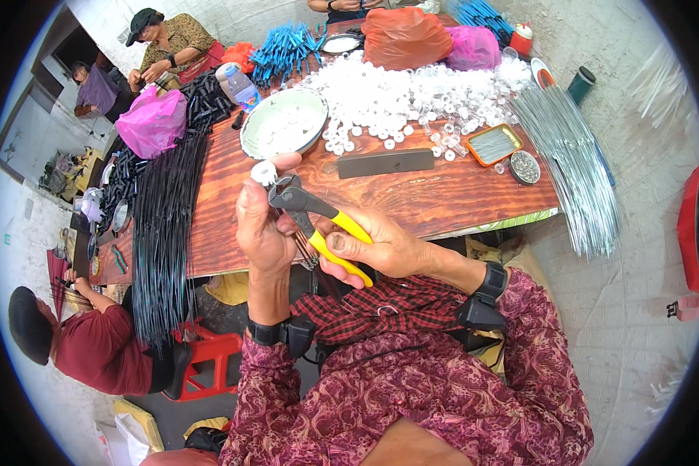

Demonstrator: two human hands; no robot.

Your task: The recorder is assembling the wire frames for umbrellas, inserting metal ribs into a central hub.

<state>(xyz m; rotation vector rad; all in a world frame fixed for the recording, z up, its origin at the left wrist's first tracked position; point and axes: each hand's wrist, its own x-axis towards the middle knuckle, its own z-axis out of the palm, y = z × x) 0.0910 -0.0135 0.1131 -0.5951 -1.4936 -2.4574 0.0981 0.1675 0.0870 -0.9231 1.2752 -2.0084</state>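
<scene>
My left hand [262, 237] is closed around a small white toothed plastic piece [264, 172], pinched upright between thumb and fingers. Thin dark rods [307, 255] show below that hand; whether they join the white piece I cannot tell. In my right hand [388, 242] is a pair of end-cutting pliers [318, 217] with yellow handles. Their dark jaws lie right beside the white piece, against the left fingers. What sits between the jaws is too small to make out. Both hands are in front of the wooden table's near edge.
On the wooden table [233, 186] are a bowl [287, 92], a heap of white plastic parts [412, 93], a dark flat bar [385, 163], a tin of pins [495, 145] and a round tin [524, 167]. Black rods [167, 233] and silver rods [571, 163] overhang its edge. Other people sit around.
</scene>
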